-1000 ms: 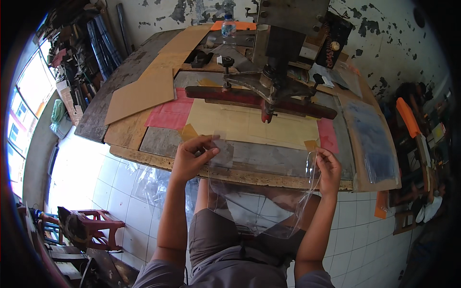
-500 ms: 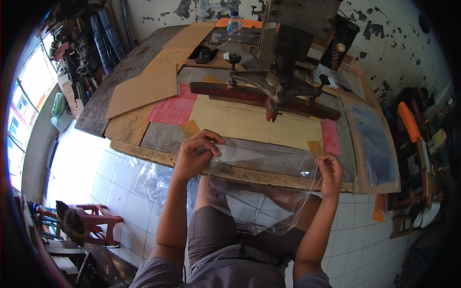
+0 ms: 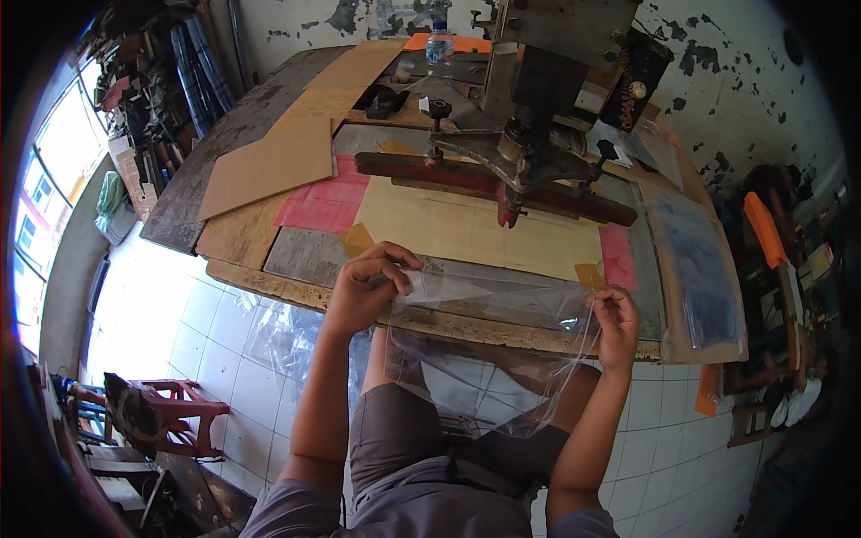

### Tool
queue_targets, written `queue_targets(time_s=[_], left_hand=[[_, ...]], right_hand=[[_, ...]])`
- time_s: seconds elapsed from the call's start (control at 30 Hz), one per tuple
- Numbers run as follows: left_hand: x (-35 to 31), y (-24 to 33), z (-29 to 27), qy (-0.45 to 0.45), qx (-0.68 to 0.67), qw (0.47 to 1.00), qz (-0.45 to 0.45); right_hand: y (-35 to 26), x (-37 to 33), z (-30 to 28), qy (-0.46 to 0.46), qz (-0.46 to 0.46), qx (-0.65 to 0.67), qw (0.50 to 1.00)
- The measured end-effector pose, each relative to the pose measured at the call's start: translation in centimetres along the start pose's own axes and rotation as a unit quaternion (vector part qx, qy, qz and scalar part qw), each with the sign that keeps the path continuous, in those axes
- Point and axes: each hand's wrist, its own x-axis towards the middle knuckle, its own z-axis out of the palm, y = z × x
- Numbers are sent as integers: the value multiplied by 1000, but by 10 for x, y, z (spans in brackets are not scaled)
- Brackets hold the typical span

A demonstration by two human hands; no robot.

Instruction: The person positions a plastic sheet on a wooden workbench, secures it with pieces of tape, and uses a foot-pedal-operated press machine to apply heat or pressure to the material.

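Observation:
A sheet of clear plastic (image 3: 484,309) hangs between my two hands, its lower part drooping over my lap. My left hand (image 3: 366,287) pinches its upper left corner between thumb and fingers. At the upper right corner my right hand (image 3: 615,325) grips the edge, fingers curled. Just beyond the sheet lies a pale yellow panel (image 3: 466,224) on the worktable, with pink sheets at its ends and brown tape at its near corners. Above the panel is a press machine's long dark red bar (image 3: 430,170), apart from the plastic.
Brown cardboard (image 3: 269,170) lies at the table's left. On the right rests a bluish clear plastic stack (image 3: 700,269). A water bottle (image 3: 439,49) stands at the back. Red stools (image 3: 184,417) and loose plastic (image 3: 287,345) are on the tiled floor. Another person (image 3: 771,184) is at far right.

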Motion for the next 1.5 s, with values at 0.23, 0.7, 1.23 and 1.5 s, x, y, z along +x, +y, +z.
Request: queue_targets(time_s=[0.23,0.7,1.23,1.5], left_hand=[[0,-2,0,0,-7,1000,-7],[-1,1,0,2,5,1000,-26],[-1,5,6,21,19,997,-78],[0,8,4,-8,93,991,-94]], right_hand=[[-1,0,1,0,0,-1,1000],[-2,0,2,6,8,7,1000],[-6,3,3,51,40,-30,997],[-6,5,4,43,53,-107,992]])
